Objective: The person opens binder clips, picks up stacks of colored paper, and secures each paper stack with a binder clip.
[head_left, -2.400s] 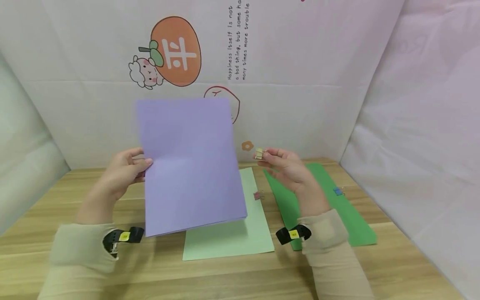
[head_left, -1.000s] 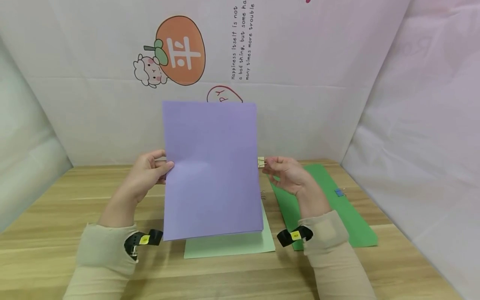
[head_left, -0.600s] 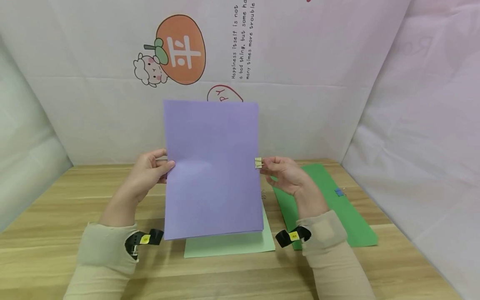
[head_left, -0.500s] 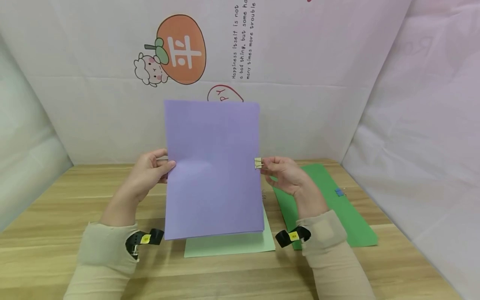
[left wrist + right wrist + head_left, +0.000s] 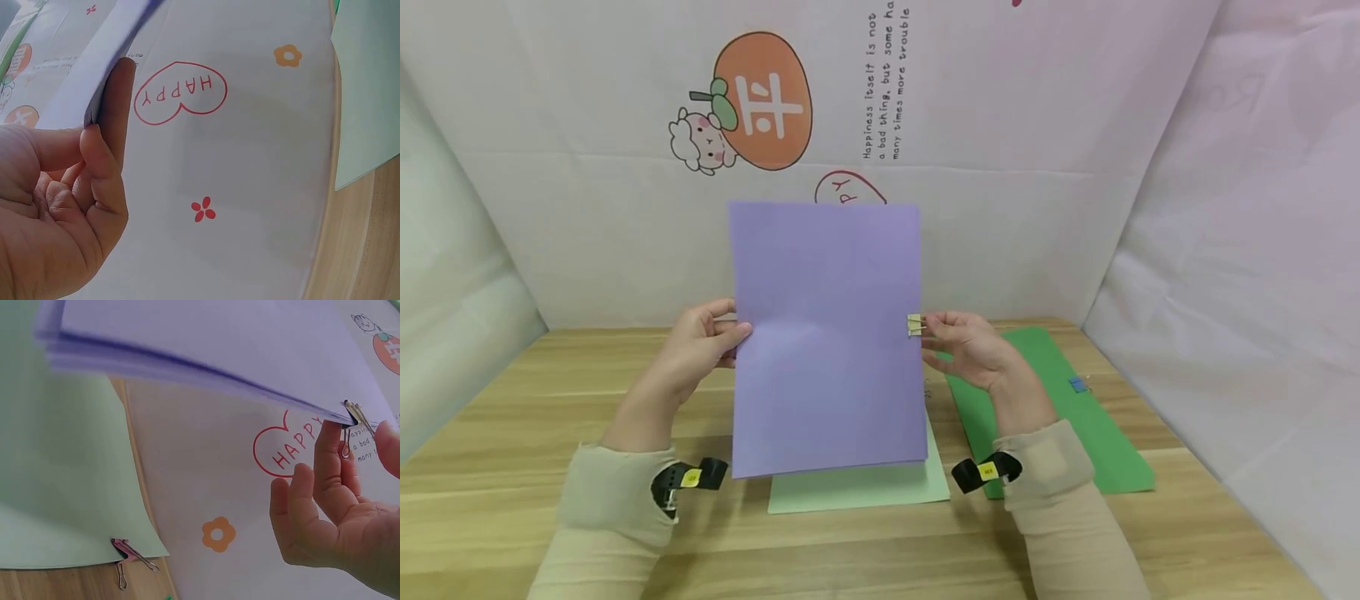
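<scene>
In the head view my left hand [image 5: 700, 346] pinches the left edge of a stack of purple paper [image 5: 827, 342], held up tilted above the table. A pale yellow binder clip [image 5: 914, 325] bites the stack's right edge near mid-height. My right hand [image 5: 973, 346] has thumb and index finger at the clip's wire handles, its other fingers loosely bent. The right wrist view shows the clip [image 5: 351, 414] on the edge, its handles spread between thumb and index finger. In the left wrist view the left thumb and fingers press the purple sheets [image 5: 94, 78] between them.
Beneath the purple stack, light green paper [image 5: 857, 493] lies on the wooden table [image 5: 820, 558]; a pink binder clip [image 5: 127, 551] holds its edge. To the right lies dark green paper [image 5: 1060, 417] with a blue binder clip [image 5: 1078, 384]. A printed white cloth [image 5: 1000, 125] hangs behind.
The purple stack has moved right and the yellow clip left to meet it. The clip has gone from free in my right hand onto the stack's right edge. My right fingers have loosened slightly.
</scene>
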Demonstrator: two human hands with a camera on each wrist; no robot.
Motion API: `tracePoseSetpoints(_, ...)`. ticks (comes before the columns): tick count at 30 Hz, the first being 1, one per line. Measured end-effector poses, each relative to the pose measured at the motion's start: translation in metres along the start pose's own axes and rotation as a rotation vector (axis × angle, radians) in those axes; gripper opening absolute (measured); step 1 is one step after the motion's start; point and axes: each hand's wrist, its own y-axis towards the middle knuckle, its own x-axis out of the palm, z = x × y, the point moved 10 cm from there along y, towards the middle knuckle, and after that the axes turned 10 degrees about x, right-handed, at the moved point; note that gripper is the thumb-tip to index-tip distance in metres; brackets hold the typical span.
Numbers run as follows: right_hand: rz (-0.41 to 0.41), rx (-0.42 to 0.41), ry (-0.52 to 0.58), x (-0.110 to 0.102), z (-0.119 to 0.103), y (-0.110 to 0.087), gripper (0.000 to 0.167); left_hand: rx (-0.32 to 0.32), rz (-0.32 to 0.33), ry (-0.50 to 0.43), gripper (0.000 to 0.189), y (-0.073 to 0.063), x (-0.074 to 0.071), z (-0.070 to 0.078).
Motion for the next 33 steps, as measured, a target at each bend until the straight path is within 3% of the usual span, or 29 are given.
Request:
tracePoseSetpoints(5, 0.024, -0.001, -0.072, 0.001, 0.000, -0.002, 0.013, -0.021, -0.012, 0.029, 0.043, -0.005, -0.002, 0.002)
tracePoseSetpoints(11, 0.057, -0.028, -0.142, 0.001, -0.003, -0.005, 0.034, -0.038, -0.016, 0.056, 0.045, -0.011, -0.005, 0.004)
tracePoseSetpoints(18, 0.075, -0.042, -0.251, 0.008, -0.009, -0.008, 0.041, -0.027, -0.011, 0.098, 0.044, -0.017, -0.012, 0.003)
tracePoseSetpoints(27, 0.079, -0.038, -0.396, 0.031, -0.023, -0.004, 0.039, -0.032, 0.019, 0.188, 0.057, -0.032, -0.037, 0.003)
tracePoseSetpoints(33, 0.054, -0.001, -0.403, 0.049, -0.023, 0.004, 0.036, -0.057, 0.006, 0.252, 0.060, -0.037, -0.056, 0.003)
